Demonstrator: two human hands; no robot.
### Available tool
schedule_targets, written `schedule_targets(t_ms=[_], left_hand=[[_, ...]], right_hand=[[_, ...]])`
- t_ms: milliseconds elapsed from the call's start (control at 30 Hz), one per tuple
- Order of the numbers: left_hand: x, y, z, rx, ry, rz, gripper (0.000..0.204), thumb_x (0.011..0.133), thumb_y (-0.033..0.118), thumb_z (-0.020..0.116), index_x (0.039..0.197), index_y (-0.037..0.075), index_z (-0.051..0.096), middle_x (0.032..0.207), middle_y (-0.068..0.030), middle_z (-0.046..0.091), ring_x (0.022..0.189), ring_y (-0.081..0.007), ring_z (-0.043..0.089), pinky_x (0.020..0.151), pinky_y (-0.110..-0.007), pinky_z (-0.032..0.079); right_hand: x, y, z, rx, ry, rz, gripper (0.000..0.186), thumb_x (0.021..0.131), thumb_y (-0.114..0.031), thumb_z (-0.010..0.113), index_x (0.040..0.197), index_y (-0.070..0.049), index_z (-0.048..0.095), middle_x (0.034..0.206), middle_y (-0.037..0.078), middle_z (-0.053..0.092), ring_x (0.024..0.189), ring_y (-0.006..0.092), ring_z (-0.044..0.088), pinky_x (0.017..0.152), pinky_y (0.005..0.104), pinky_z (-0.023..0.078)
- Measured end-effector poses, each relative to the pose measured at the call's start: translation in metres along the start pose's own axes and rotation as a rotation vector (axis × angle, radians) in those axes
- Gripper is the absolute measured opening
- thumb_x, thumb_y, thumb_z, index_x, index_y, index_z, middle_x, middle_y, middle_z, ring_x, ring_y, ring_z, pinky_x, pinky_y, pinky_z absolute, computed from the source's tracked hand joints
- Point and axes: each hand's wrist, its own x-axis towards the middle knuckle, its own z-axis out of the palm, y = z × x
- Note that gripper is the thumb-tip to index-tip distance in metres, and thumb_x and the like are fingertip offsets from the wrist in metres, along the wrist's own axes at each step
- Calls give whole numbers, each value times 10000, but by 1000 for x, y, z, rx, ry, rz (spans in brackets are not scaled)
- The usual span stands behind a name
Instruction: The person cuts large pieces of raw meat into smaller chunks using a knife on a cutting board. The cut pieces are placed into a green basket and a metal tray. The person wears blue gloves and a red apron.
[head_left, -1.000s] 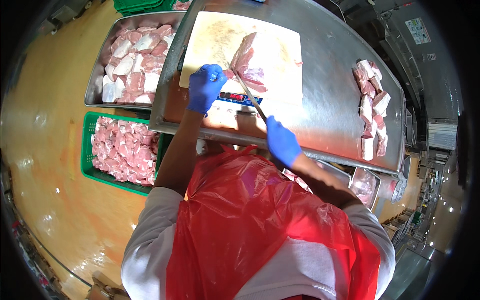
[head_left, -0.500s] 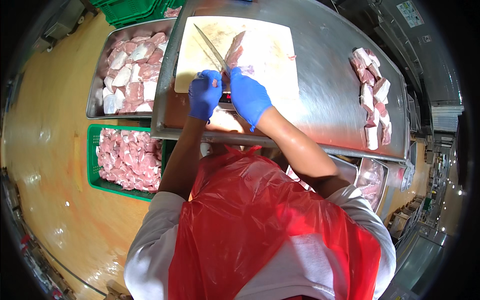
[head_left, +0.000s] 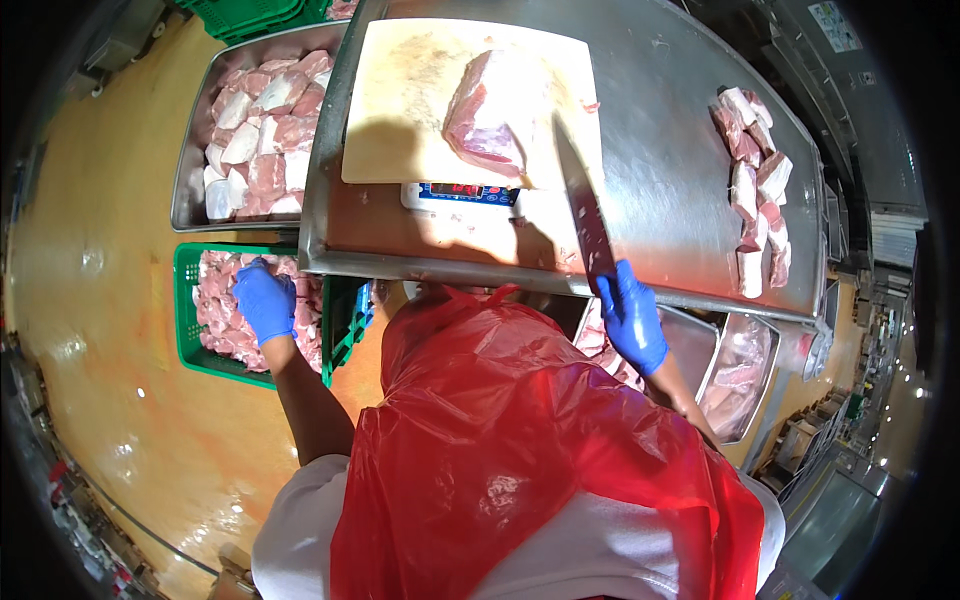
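My left hand (head_left: 266, 302), in a blue glove, is at the green basket (head_left: 183, 330) of small pink meat pieces (head_left: 222, 310). Its fingers point down over the pieces, and their tips are hidden. In my blue-gloved right hand (head_left: 634, 325), near the table's front edge, is a long knife (head_left: 583, 210). Its blade points away from me, with the tip beside the cutting board's right part. A block of raw meat (head_left: 485, 115) with a pale fat side lies on the white cutting board (head_left: 395, 90), apart from both hands.
A scale (head_left: 462, 192) with a lit display shows at the board's near edge. The steel table (head_left: 665, 150) bears several meat chunks (head_left: 752, 190) at right. At left stands a steel tub (head_left: 187, 190) of larger chunks; more meat trays (head_left: 690, 335) sit below the table's right front.
My hands have parted from the meat on the board. The left has moved down-left to the green basket; the right has drawn the knife right and toward me.
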Motion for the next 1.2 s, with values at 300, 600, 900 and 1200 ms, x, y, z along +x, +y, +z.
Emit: schedule_targets(t_ms=[300,600,900,1200], left_hand=[[89,328,-47,-667,-94,454,1064,745,481,820,1453,-142,327,1256,-325,585,1136,-446,601,1017,-468,482],[149,273,-49,-548,-233,884,1107,544,238,859,1530,172,359,1355,-184,504,1239,-394,489,1038,-497,437],[42,283,2,-963,437,337,218,751,74,791,897,70,630,769,-94,629,683,-272,638,631,-373,512],[40,284,9,-1067,472,290,164,749,13,747,734,88,602,642,-81,577,525,-234,575,524,-356,468]], right_hand=[[99,-25,29,416,358,114,179,1013,-114,585,1107,36,555,707,147,642,513,190,569,501,343,456],[78,-1,41,265,267,107,127,983,-58,594,1073,15,542,860,232,676,765,432,672,619,433,511],[138,-31,72,-39,174,-232,111,965,-105,581,1036,-22,561,949,250,636,846,471,620,690,495,505],[180,-53,64,-242,-48,-403,257,947,-149,554,1193,-81,531,963,210,666,845,419,675,705,491,544]])
